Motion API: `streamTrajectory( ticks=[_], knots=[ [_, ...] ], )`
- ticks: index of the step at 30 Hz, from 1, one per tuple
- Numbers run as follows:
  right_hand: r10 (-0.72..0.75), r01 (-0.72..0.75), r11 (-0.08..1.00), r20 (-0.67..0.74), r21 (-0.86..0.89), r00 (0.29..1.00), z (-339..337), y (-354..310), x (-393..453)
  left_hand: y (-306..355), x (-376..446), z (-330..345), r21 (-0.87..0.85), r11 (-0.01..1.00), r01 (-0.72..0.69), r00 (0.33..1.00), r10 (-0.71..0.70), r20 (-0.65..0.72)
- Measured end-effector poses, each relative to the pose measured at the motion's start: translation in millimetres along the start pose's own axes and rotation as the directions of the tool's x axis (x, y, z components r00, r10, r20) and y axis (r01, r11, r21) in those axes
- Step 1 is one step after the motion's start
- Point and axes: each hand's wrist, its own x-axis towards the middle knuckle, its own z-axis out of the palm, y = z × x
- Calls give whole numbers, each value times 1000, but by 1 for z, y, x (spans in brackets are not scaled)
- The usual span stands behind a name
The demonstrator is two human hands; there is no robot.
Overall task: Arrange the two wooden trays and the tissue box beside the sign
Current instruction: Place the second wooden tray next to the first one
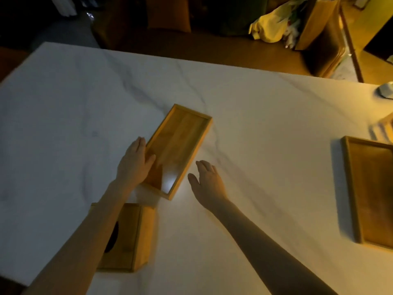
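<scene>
A narrow wooden tray lies at an angle in the middle of the white marble table. My left hand rests flat against the tray's left long rim, thumb over the edge into the tray. My right hand hovers open just right of the tray's near corner, apart from it. A wooden tissue box with a dark oval slot stands near the front edge, partly hidden under my left forearm. A larger wooden tray lies at the right edge, cut off by the frame. No sign is clearly visible.
A pale slatted object sits beyond the larger tray at the right edge, and a small white object lies at the far right corner. Behind the table are a yellow bag and a wooden stand on the floor.
</scene>
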Motion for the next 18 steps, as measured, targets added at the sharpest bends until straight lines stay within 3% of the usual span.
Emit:
streamTrajectory(
  ticks=[3, 8, 11, 13, 18],
  knots=[
    [41, -39, 999, 120, -18, 992, 12, -5, 8, -12, 9, 7, -80, 987, 140, 981, -128, 144],
    [86, -101, 988, 132, 115, 988, 27, -14, 9, -8, 8, 8, -363, 896, 254, 967, -242, 80],
    [116, -153, 952, 151, 264, 982, 30, -25, 12, -6, 10, 0, -501, 800, 330, 944, -288, 162],
    [194, -237, 901, 153, 363, 969, 24, -31, 13, -6, 9, -10, -588, 706, 394, 919, -300, 256],
    [248, -291, 660, 164, 693, 955, 4, -30, 1, -3, -3, -31, -645, 677, 354, 932, -197, 305]
  ],
)
